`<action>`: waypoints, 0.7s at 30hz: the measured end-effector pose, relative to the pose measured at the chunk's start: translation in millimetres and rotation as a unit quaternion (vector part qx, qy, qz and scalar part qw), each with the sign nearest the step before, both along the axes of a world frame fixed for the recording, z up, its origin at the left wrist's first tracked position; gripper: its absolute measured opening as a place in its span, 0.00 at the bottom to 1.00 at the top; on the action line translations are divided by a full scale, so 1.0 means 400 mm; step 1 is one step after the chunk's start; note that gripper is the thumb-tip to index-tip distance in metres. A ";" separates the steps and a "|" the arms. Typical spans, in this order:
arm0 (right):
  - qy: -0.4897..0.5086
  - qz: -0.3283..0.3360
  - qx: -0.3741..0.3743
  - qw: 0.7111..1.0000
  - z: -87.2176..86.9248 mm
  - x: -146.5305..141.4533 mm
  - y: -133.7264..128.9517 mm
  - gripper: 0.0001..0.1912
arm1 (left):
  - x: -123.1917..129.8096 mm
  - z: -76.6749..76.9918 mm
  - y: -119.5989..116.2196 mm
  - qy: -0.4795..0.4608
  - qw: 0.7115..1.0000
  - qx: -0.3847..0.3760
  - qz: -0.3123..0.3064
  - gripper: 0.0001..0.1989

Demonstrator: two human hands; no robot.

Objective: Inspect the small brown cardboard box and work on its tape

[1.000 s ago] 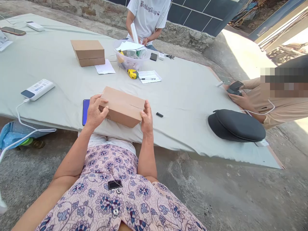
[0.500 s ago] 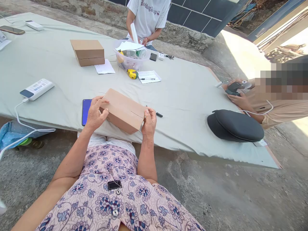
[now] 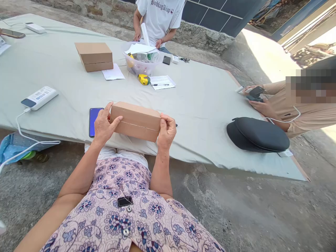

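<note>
A brown cardboard box [image 3: 136, 122] is held near the table's front edge, its long seamed side facing me. My left hand [image 3: 105, 124] grips its left end, with the thumb across the near side. Around the right end close the fingers of my right hand [image 3: 166, 131], thumb in front. A phone with a blue screen [image 3: 95, 122] lies on the cloth just left of my left hand. Only the tip of a dark pen [image 3: 176, 125] shows beside my right hand; the rest is hidden.
Farther back on the table [image 3: 199, 105] are another cardboard box [image 3: 97, 57], a plastic basin [image 3: 139, 66], a yellow tape measure [image 3: 144, 79] and a written sheet [image 3: 166, 84]. A power bank [image 3: 40, 98] lies left, a black case [image 3: 258, 134] right. Two people sit at the far and right sides.
My hands have turned the box: its seamed side now faces me and its top is foreshortened. The pen is now mostly covered. The person across has moved one hand apart from the other.
</note>
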State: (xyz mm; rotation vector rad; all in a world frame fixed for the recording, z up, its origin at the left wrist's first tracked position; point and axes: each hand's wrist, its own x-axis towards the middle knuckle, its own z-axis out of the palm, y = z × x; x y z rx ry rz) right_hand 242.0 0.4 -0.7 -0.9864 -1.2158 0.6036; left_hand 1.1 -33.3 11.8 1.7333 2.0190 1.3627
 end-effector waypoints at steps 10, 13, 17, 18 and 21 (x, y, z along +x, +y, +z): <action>-0.130 -0.046 0.012 0.990 0.027 -0.012 -0.031 0.09 | 0.051 0.020 -0.015 -0.044 0.999 0.006 0.029 0.23; -0.187 -0.068 0.001 0.980 0.036 -0.030 -0.044 0.09 | 0.066 0.017 -0.016 -0.031 0.998 -0.004 0.045 0.27; -0.240 -0.097 -0.037 0.965 0.035 -0.056 -0.053 0.17 | 0.083 0.016 -0.020 0.015 0.998 -0.002 0.053 0.32; -0.250 -0.103 -0.043 0.962 0.034 -0.062 -0.054 0.20 | 0.086 0.018 -0.022 0.029 0.998 -0.009 0.055 0.32; -0.277 -0.116 -0.045 0.953 0.028 -0.073 -0.056 0.25 | 0.098 0.031 -0.029 0.066 0.994 -0.055 0.065 0.35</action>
